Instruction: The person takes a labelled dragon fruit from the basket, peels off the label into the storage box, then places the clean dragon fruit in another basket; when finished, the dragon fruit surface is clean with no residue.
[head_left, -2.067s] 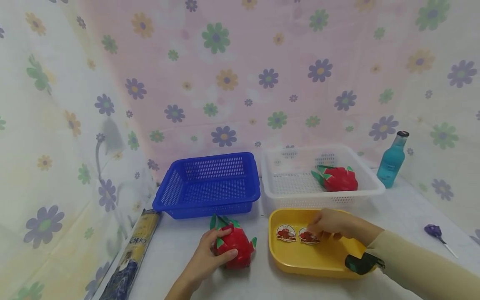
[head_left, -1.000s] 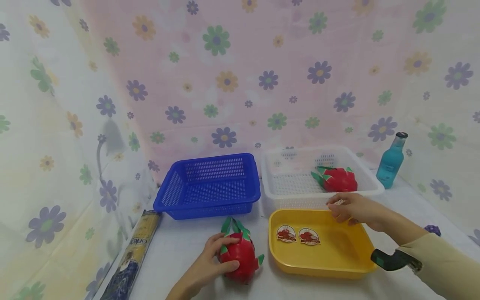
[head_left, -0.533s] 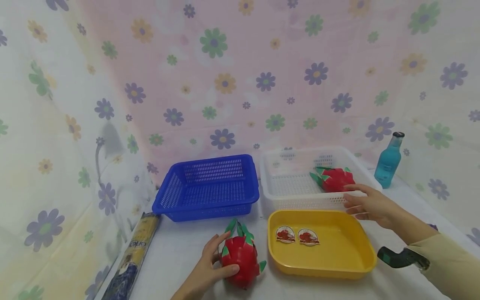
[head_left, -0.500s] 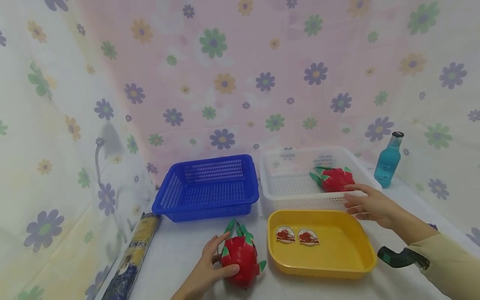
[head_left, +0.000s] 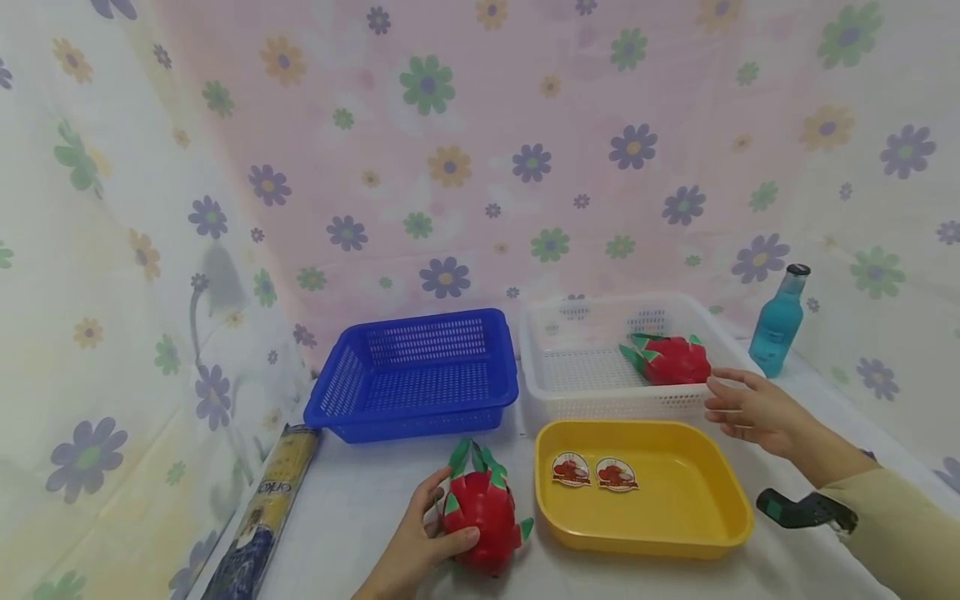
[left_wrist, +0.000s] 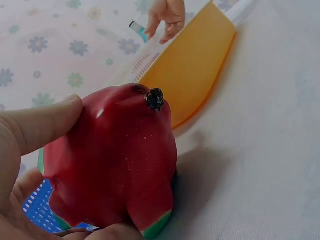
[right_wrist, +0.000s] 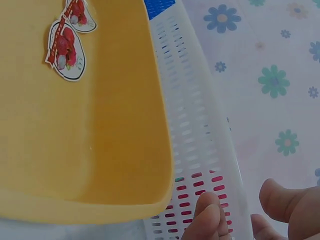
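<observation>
My left hand [head_left: 420,537] grips a red dragon fruit [head_left: 483,517] with green leaf tips at the front of the table, the thumb on its near side. The left wrist view shows this dragon fruit [left_wrist: 115,155] up close, its dark stub facing the camera. Fingers spread and holding nothing, my right hand [head_left: 757,417] hovers by the front right corner of the white basket [head_left: 600,402]. A second dragon fruit [head_left: 675,360] lies inside that basket. Below stands a yellow tray [head_left: 645,546] with two round fruit-printed stickers [head_left: 572,469] on its bottom.
A blue basket [head_left: 427,375] stands left of the white one. The blue bottle [head_left: 777,325] is at the back right. A long pasta packet [head_left: 262,512] lies along the left wall. Flowered cloth surrounds the table.
My right hand has risen out of the yellow tray to the white basket's front and drawn slightly right, its fingers spreading. The left hand has shifted the dragon fruit rightward and nearer.
</observation>
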